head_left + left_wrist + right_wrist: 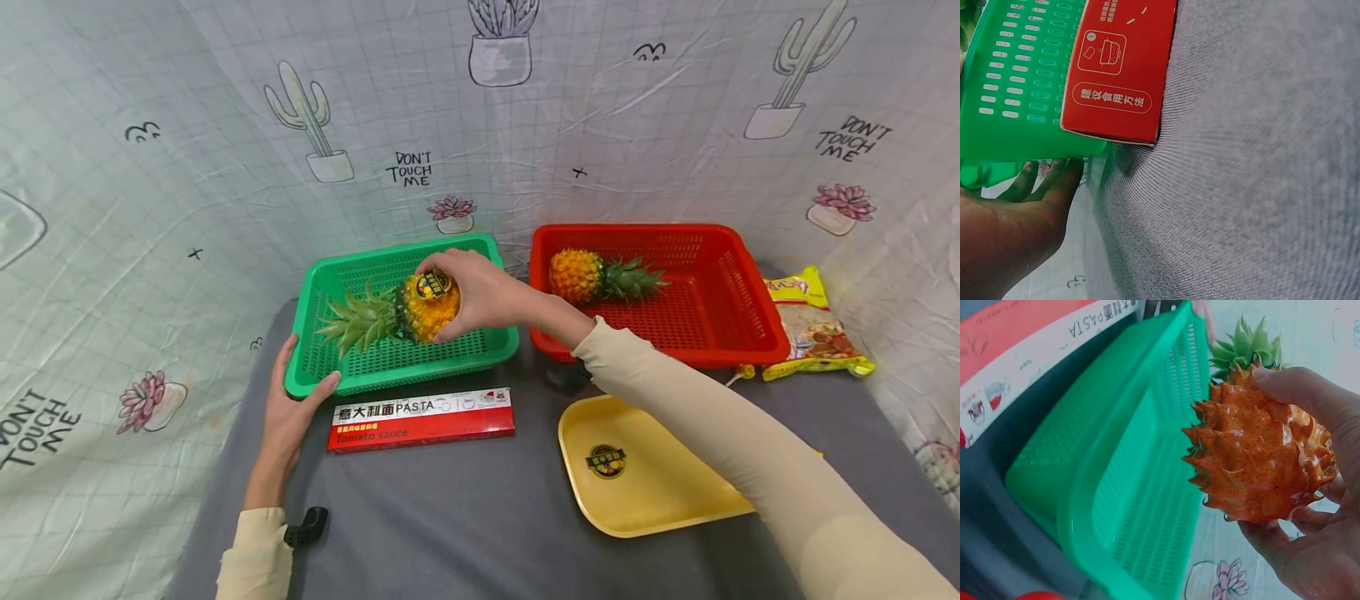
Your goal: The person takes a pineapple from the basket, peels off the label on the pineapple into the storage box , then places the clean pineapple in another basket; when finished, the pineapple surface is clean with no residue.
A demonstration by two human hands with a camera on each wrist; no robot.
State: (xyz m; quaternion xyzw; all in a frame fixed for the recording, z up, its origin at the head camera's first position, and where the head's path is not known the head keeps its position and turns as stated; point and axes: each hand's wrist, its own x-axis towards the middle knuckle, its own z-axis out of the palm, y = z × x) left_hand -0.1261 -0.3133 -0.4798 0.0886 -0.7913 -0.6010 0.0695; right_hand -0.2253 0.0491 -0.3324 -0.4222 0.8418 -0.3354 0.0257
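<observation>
Lying crosswise above the green basket (491,342), the pineapple (420,310) is gripped around its fruit end by the right hand (480,292), leaves aimed toward the basket's left wall. That wall's near corner is held by the left hand (288,408), thumb curled over its rim.

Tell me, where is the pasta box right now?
In the head view the pasta box lies flat on the grey table, just in front of the green basket, between the left hand and the yellow tray.
</observation>
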